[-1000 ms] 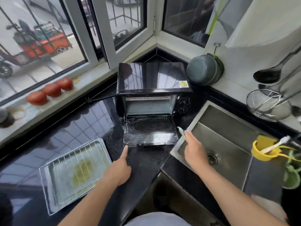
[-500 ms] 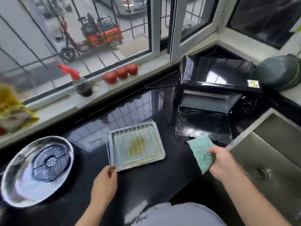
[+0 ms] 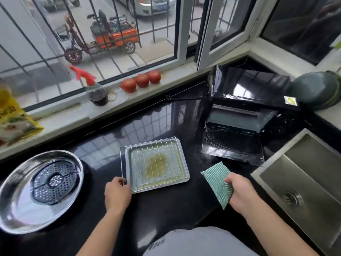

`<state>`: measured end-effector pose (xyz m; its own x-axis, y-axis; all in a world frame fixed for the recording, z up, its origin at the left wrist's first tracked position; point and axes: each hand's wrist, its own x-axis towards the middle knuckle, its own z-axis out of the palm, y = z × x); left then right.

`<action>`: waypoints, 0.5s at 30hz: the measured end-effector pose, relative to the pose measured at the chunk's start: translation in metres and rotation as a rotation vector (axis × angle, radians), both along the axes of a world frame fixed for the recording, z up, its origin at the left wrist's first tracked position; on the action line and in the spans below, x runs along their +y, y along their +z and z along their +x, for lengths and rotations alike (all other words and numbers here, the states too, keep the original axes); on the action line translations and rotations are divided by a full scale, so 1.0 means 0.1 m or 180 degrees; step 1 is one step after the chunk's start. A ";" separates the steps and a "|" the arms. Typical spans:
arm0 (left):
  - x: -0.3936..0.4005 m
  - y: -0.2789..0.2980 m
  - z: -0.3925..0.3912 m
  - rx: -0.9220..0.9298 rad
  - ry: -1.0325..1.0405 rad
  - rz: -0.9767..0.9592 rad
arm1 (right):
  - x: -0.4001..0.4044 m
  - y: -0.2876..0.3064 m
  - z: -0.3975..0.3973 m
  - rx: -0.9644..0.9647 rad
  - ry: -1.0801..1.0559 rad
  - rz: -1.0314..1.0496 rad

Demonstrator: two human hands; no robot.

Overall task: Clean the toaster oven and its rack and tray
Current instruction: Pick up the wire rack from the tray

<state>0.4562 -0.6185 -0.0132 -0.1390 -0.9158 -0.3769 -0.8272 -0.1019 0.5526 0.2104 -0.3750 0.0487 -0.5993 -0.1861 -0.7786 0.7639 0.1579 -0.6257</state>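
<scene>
The left hand pinches the near left corner of the wire rack. The right hand grips a soft green sponge. The rack lies on the tray on the black counter, left of the open toaster oven. Rack and tray look thin, light and stiff. The tray's middle looks greasy, so hold the edges.

Three tomatoes, one spray bottle, one tray, one rack, one sponge, one toaster oven.
</scene>
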 end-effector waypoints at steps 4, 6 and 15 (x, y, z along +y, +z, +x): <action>0.02 0.10 -0.04 0.0886 0.0381 0.0233 | 0.04 0.02 -0.06 -0.0070 -0.0084 0.0044; 0.04 0.14 -0.11 0.1944 0.0771 0.0914 | 0.04 0.05 -0.08 -0.0089 -0.0033 -0.0014; 0.13 0.43 -0.10 0.3027 0.0896 0.1585 | 0.21 0.39 -0.16 -0.0101 0.0305 -0.0386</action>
